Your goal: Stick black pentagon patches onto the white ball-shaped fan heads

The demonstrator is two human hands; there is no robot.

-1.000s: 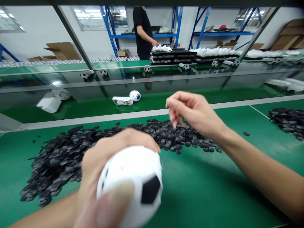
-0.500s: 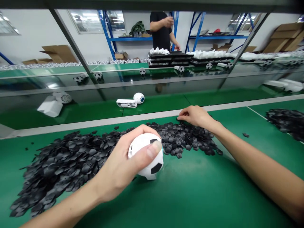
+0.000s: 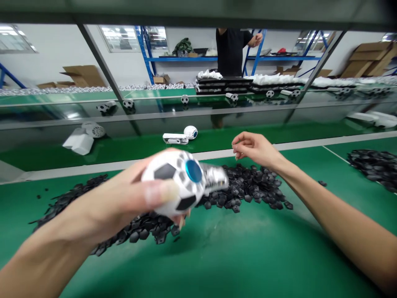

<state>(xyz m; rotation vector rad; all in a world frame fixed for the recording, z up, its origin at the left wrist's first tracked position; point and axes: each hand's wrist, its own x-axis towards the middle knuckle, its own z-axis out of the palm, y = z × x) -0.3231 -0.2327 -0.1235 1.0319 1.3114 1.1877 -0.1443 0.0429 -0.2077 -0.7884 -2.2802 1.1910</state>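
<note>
A white ball-shaped device with black pentagon patches (image 3: 166,171) is in my left hand (image 3: 133,194), thumb across its front. Its blue round lens faces up and right, and a blurred, shiny part sticks out on the right. My right hand (image 3: 252,149) hovers over the back edge of the pile of black pentagon pieces (image 3: 242,186), fingertips pinched together; whatever they hold, if anything, is too small to make out. The pile spreads on the green table (image 3: 235,248), partly behind my left hand and forearm.
Beyond the white ledge (image 3: 217,154) lie a white device with a ball head (image 3: 175,138) and another white device (image 3: 79,140). More black pieces (image 3: 374,167) are at the right. A person (image 3: 230,51) stands behind stacked black trays (image 3: 223,85).
My left hand has moved left and turned the device, bringing its blue lens and the shiny part into view. My right hand has lifted slightly off the pile. The view has shifted a little.
</note>
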